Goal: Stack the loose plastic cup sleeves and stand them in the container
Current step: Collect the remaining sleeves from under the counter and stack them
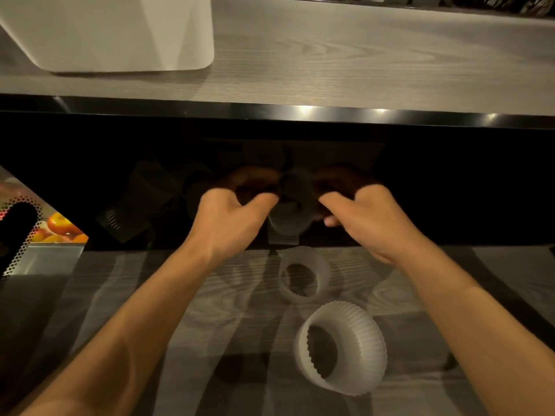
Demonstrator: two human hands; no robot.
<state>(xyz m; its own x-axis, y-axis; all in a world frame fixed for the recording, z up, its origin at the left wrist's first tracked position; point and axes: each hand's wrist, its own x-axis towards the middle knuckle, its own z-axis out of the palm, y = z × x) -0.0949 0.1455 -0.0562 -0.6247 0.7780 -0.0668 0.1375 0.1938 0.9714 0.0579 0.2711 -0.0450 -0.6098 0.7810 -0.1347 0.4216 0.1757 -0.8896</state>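
- Two ribbed white sleeves lie loose on the grey wood-grain counter (210,325); the far loose sleeve (303,274) sits just below the hands, the near loose sleeve (345,346) lies closer to the person, between the forearms and nearer the right one; they are apart, not nested.
- Both rest on their sides, open mouths turned left and toward the person; their axes run along the counter rather than upright.
- The left hand (231,217) and right hand (369,217) hang over a dark gap, fingers curled, each pinching one side of the held sleeve (292,217); in that gloom it seems to be a single sleeve, though a nested pair cannot be ruled out.
- The white container (120,31) stands on the raised ledge (360,55), up and to the left, well apart from both hands; the left hand is nearer to it.
- Likely next: the far loose sleeve, almost under the right wrist; the right hand looks handier, and the sleeve would need its axis lined up with the held one to nest.
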